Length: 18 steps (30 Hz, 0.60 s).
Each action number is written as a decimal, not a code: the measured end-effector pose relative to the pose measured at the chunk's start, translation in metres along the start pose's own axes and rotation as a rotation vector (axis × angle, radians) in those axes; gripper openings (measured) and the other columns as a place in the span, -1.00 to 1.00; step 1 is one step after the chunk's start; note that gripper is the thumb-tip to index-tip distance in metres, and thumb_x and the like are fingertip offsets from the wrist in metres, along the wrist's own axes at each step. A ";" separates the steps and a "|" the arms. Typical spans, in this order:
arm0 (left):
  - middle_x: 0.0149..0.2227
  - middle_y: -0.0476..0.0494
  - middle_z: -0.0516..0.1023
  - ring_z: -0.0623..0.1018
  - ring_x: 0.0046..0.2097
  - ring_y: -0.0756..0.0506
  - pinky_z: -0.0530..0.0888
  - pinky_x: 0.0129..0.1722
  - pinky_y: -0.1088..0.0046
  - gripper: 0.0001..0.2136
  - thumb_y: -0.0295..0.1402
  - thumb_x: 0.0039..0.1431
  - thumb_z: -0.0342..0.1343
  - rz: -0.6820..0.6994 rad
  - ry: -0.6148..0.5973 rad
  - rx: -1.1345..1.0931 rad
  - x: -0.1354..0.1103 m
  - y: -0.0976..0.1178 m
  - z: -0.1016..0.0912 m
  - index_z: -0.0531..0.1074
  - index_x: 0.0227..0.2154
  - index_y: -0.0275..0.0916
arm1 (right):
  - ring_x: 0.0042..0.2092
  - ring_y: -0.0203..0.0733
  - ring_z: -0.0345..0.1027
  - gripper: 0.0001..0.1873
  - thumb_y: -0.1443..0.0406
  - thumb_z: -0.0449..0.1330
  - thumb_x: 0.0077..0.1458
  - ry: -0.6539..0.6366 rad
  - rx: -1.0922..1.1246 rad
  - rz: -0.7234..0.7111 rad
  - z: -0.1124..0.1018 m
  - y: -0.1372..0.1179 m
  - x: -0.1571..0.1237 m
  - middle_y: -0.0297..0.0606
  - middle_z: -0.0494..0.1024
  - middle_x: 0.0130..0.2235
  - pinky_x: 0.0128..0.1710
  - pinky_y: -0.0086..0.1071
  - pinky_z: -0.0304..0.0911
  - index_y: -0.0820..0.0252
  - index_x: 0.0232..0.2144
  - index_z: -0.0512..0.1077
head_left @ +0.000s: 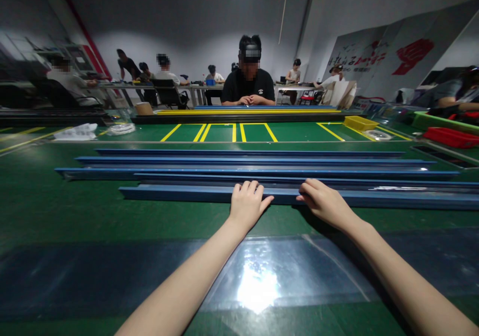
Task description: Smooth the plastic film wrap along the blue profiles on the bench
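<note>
Several long blue rails lie side by side across the green table (56, 211). My left hand (247, 202) rests on the nearest blue rail (168, 193), fingers curled over its top edge, thumb out to the right. Just to its right, my right hand (325, 202) grips the same rail, with its fingers bent over the far edge. Both forearms reach out from the bottom of the view. A clear plastic sheet (262, 276) lies flat on the table under my arms and glares with light.
A person in a black shirt (247, 84) sits opposite behind yellow and blue rails (247, 111). A yellow tray (360, 122), a red bin (451, 136), a tape roll (143, 108) and plastic bags (77, 132) sit at the far side. Other people work at tables behind.
</note>
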State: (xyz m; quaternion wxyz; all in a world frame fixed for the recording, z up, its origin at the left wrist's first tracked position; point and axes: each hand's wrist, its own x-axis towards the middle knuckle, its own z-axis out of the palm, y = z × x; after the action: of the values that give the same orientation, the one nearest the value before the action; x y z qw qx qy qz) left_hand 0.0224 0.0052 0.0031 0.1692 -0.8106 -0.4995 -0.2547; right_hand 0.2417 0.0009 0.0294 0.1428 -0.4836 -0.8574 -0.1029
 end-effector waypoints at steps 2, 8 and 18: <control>-0.28 -0.11 0.47 0.39 -0.24 -0.11 0.16 -0.32 0.34 -0.71 -0.12 0.14 -0.06 0.001 -0.006 -0.006 0.000 0.000 0.000 0.38 -0.36 -0.25 | -0.33 -0.22 0.20 -0.85 0.24 -0.08 0.15 -0.003 -0.004 0.005 0.000 0.000 0.000 -0.26 0.30 -0.37 -0.41 -0.41 0.09 0.12 -0.44 0.16; -0.33 -0.10 0.48 0.40 -0.26 -0.11 0.17 -0.32 0.32 -0.71 -0.12 0.15 -0.08 0.004 -0.022 0.009 0.000 0.001 -0.001 0.37 -0.39 -0.25 | -0.32 -0.22 0.20 -0.85 0.23 -0.07 0.15 0.002 -0.001 -0.005 0.000 0.000 0.000 -0.26 0.29 -0.37 -0.40 -0.41 0.10 0.13 -0.44 0.16; -0.21 -0.14 0.48 0.40 -0.19 -0.12 0.21 -0.30 0.32 -0.72 -0.13 0.14 -0.05 -0.001 0.012 -0.016 0.000 0.001 0.002 0.38 -0.35 -0.26 | -0.32 -0.22 0.20 -0.86 0.24 -0.06 0.15 -0.002 0.002 0.001 0.000 0.000 0.001 -0.26 0.30 -0.37 -0.42 -0.41 0.10 0.12 -0.45 0.16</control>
State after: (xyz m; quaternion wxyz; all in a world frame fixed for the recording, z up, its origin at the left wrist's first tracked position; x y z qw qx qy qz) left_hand 0.0233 0.0054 0.0016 0.1657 -0.8099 -0.4971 -0.2636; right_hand 0.2411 0.0012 0.0294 0.1427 -0.4841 -0.8574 -0.1014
